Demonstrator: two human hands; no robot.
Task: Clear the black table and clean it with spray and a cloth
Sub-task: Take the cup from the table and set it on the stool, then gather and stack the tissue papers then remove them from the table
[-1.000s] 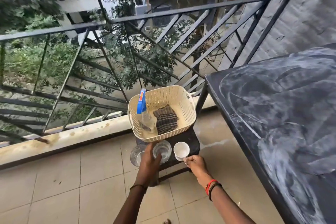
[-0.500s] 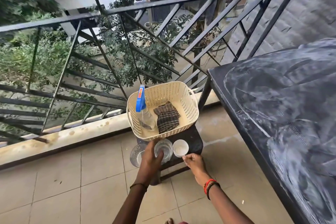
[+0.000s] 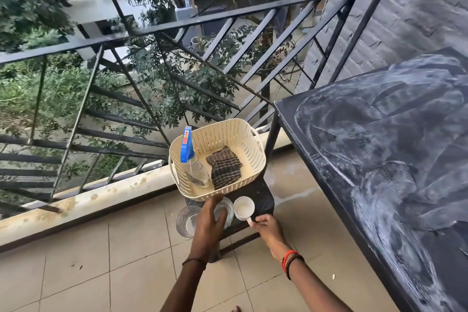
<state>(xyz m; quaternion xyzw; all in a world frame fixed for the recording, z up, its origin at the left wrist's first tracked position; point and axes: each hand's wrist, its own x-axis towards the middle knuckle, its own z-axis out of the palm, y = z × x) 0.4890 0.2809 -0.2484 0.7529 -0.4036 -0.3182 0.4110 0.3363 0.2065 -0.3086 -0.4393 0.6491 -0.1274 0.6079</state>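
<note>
Your black table (image 3: 354,134) looks bare but streaked white, so clearing seems done and wiping is left; your left hand (image 3: 209,220) curls over a glass (image 3: 226,211) at the stool's (image 3: 263,194) near edge; your right hand (image 3: 268,225) pinches the white cup's (image 3: 243,207) handle; spray bottle (image 3: 193,166) and cloth (image 3: 224,168) lie in the basket (image 3: 228,132).

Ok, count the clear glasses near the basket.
2. One glass sits on the dark stool under the left hand; the other glass stands just left of it. The hand may hide more.
</note>
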